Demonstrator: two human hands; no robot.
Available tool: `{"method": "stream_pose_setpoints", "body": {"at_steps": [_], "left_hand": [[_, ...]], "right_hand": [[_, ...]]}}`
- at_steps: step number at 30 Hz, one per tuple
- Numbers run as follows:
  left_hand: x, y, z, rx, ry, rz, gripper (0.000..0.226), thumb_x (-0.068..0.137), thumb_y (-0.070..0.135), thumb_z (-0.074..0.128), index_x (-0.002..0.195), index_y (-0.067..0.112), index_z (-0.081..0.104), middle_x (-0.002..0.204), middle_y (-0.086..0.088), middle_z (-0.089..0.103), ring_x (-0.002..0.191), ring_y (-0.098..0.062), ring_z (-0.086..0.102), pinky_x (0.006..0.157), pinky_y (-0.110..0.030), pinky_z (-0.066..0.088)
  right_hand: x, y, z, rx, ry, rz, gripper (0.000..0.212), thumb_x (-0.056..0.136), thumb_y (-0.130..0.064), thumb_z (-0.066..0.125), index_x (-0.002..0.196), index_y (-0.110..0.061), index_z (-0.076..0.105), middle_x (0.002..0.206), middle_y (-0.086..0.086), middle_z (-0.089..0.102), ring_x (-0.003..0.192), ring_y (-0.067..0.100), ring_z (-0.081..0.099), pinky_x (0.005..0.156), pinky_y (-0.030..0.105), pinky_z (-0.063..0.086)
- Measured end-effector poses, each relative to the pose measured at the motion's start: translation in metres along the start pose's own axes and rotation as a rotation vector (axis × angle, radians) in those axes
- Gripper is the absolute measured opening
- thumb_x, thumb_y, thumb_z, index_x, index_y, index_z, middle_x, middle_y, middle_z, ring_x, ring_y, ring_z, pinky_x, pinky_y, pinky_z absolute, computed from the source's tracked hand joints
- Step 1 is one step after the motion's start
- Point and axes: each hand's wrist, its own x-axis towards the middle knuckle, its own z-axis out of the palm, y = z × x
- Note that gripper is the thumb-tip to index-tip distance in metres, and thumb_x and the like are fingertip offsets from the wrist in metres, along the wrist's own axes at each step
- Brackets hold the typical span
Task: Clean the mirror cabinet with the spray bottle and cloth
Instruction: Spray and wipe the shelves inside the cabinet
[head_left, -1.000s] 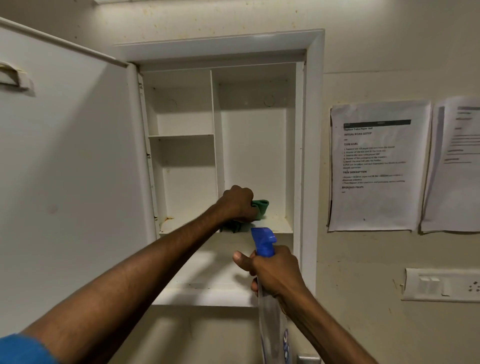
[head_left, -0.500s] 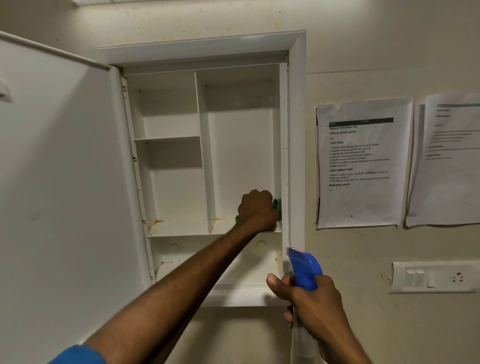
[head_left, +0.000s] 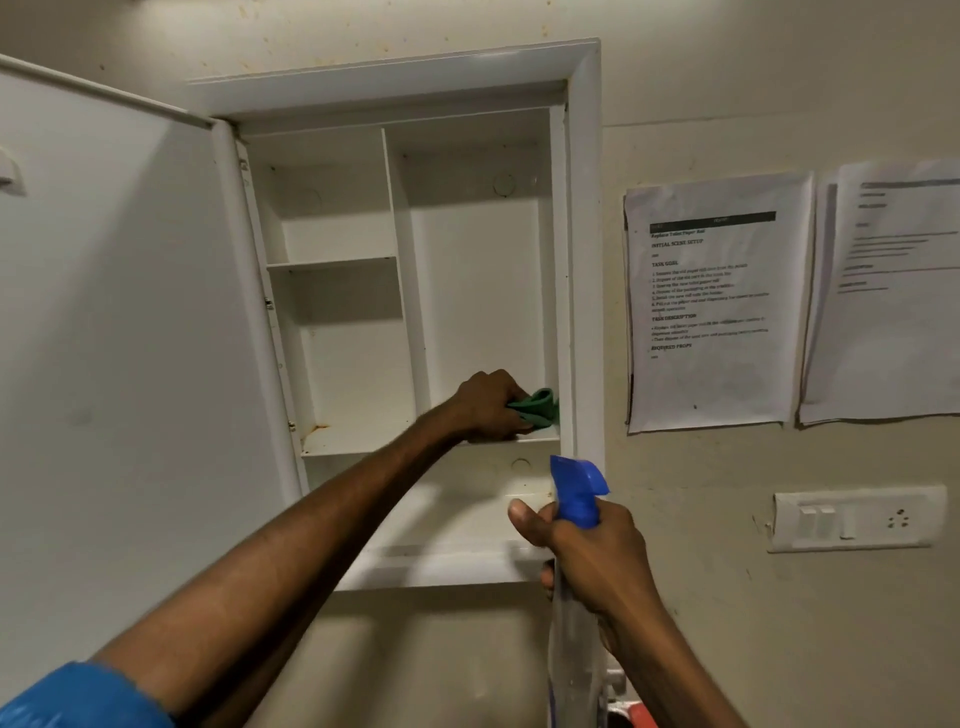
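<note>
The white cabinet (head_left: 584, 260) on the wall stands open, its door (head_left: 130, 338) swung out to the left with the plain inner side facing me. My left hand (head_left: 485, 405) reaches into the right compartment and presses a green cloth (head_left: 540, 408) onto the shelf, close to the right inner wall. My right hand (head_left: 592, 551) holds a clear spray bottle with a blue trigger head (head_left: 576, 488) upright in front of the cabinet's lower right corner. The bottle's lower body runs off the bottom of the view.
Two printed sheets (head_left: 711, 306) are taped to the wall right of the cabinet. A white switch plate (head_left: 852, 519) sits below them. Rust stains mark the left compartment's shelf (head_left: 317, 431). Something orange (head_left: 644, 719) shows at the bottom edge.
My left hand has slid the cloth rightward along the shelf toward the right inner wall. The spray bottle in my right hand has shifted right relative to the cabinet.
</note>
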Motion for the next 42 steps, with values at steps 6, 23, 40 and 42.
{"method": "stream_pose_setpoints", "body": {"at_steps": [6,23,40,42], "left_hand": [[-0.009,-0.007,-0.008,-0.105,-0.037,0.075,0.017,0.083,0.014,0.064,0.068,0.021,0.067,0.062,0.0,0.059,0.061,-0.012,0.05,0.06,-0.023,0.038],[-0.016,-0.023,-0.017,-0.055,-0.034,0.219,0.012,0.083,0.013,0.065,0.091,0.011,0.074,0.077,-0.007,0.072,0.067,-0.012,0.061,0.065,-0.026,0.049],[-0.034,-0.031,-0.03,0.447,0.024,0.197,0.023,0.083,0.015,0.056,0.103,0.012,0.067,0.094,-0.01,0.066,0.087,-0.025,0.061,0.072,-0.032,0.048],[-0.032,-0.025,-0.032,0.527,0.008,0.186,0.02,0.081,0.014,0.055,0.097,0.012,0.066,0.087,-0.008,0.061,0.08,-0.024,0.056,0.068,-0.032,0.047]], "right_hand": [[0.012,-0.002,0.018,-0.064,0.068,-0.056,0.036,0.075,-0.04,0.082,0.068,-0.013,0.058,0.049,-0.002,0.058,0.04,0.008,0.057,0.052,0.025,0.051],[0.016,0.002,0.022,-0.151,0.079,-0.124,0.038,0.07,-0.051,0.079,0.071,-0.015,0.064,0.049,-0.001,0.063,0.042,0.01,0.061,0.061,0.032,0.058],[0.005,0.0,0.015,-0.103,0.067,-0.099,0.032,0.072,-0.044,0.081,0.073,-0.015,0.066,0.05,-0.005,0.063,0.043,0.011,0.062,0.053,0.024,0.052],[0.004,0.001,0.012,-0.103,0.076,-0.098,0.03,0.073,-0.041,0.081,0.072,-0.015,0.066,0.05,-0.004,0.063,0.043,0.012,0.062,0.053,0.025,0.053]]}}
